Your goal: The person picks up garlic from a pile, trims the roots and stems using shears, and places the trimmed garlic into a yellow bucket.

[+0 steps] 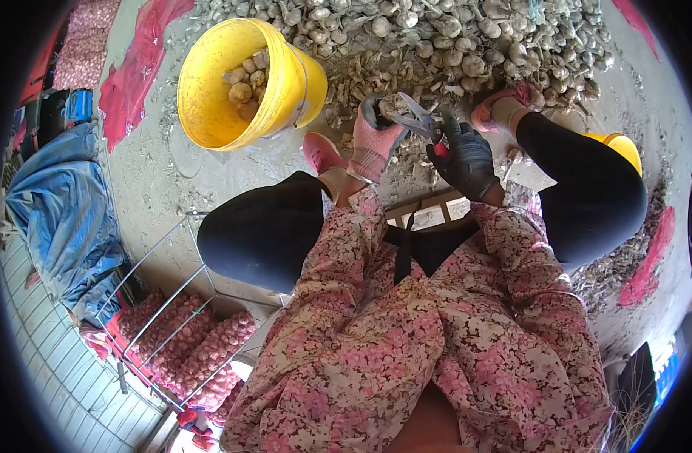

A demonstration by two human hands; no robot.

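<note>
My left hand (375, 130), in a pink glove with dark fingers, is closed around a garlic bulb (393, 106). My right hand (468, 157), in a dark grey glove, grips a pair of shears (415, 119) with a red handle. The metal blades reach left from that hand and overlap the bulb in this view. Both hands are close together between my knees, just in front of the big garlic pile (467, 45). Left of them, a yellow bucket (308, 83) leans toward me with several trimmed bulbs (242, 92) inside.
Loose husks and stem scraps litter the concrete floor (161, 192) near my pink shoes. Another yellow bucket (625, 151) stands behind my right knee. To the left are a metal frame (176, 260), filled red net sacks (187, 340) and a blue tarp (70, 204).
</note>
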